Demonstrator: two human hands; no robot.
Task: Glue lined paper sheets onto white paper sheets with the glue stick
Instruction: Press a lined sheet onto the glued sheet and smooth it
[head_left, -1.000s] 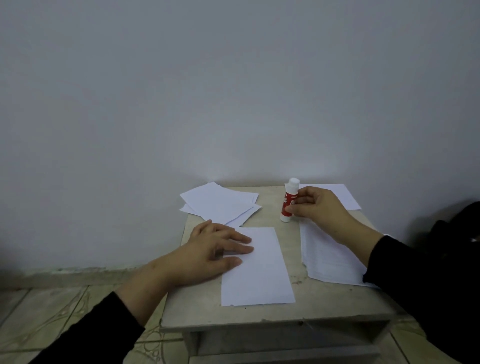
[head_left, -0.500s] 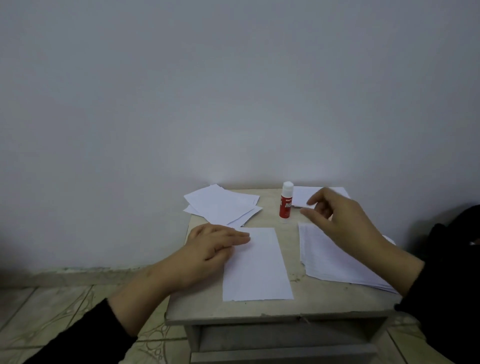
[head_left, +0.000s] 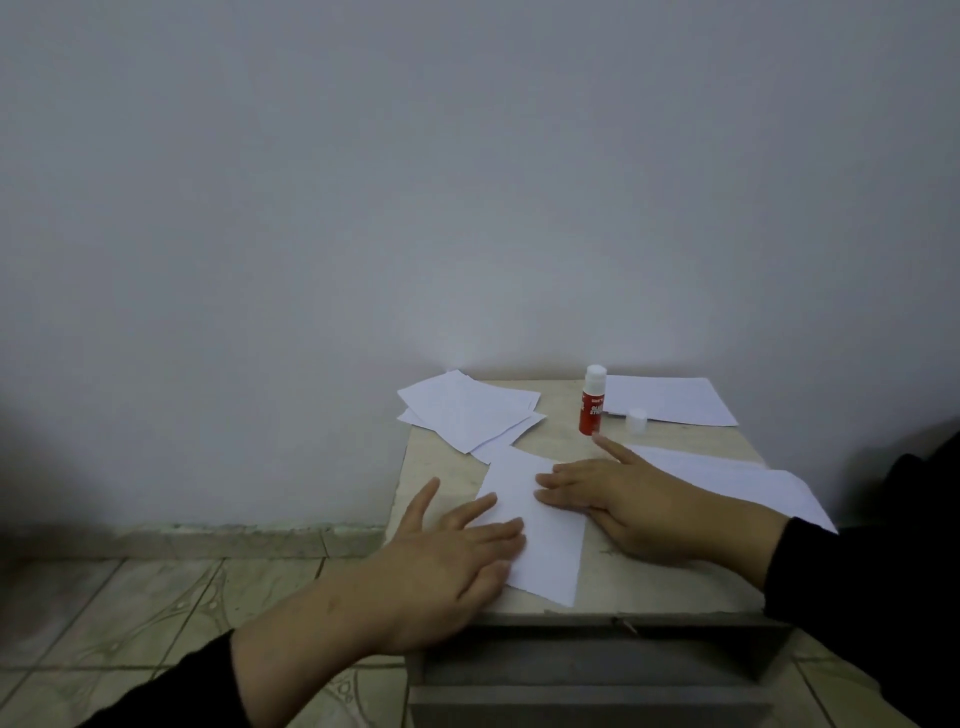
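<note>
Flat hands partly covering sheet

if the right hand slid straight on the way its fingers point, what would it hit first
Probably the left hand: the right hand lies flat on the middle sheet, fingers pointing left toward it.

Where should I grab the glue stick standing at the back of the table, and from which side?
Pinch the red barrel of the glue stick around its middle, coming from the near right with the right hand. It stands upright, apart from the paper piles, and the small white cap sits just right of its base, so avoid knocking that.
</note>
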